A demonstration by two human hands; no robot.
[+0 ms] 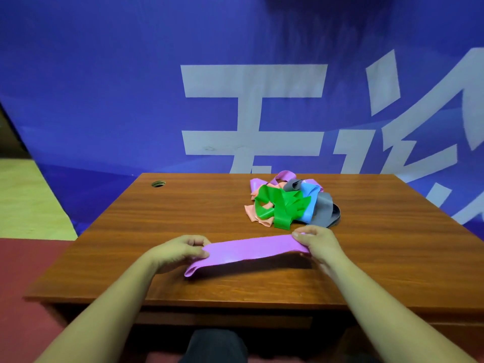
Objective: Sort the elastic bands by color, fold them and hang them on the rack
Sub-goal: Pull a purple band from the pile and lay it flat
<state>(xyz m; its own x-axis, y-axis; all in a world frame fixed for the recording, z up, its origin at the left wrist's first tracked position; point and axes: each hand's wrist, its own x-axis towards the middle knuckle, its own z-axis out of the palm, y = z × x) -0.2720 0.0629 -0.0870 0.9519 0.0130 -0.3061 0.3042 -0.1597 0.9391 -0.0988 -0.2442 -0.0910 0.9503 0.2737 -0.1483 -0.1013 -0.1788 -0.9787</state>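
Left hand (180,251) and right hand (315,242) each pinch an end of the purple band (246,251) stretched just above the desk (183,210), near the pile (290,203); best keep edges aligned, fold end to end.

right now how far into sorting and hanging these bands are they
Early. Nothing looks hung, and no rack is in view. In hand: the left hand and right hand hold one purple band stretched over the desk. Left: the mixed pile is unsorted.
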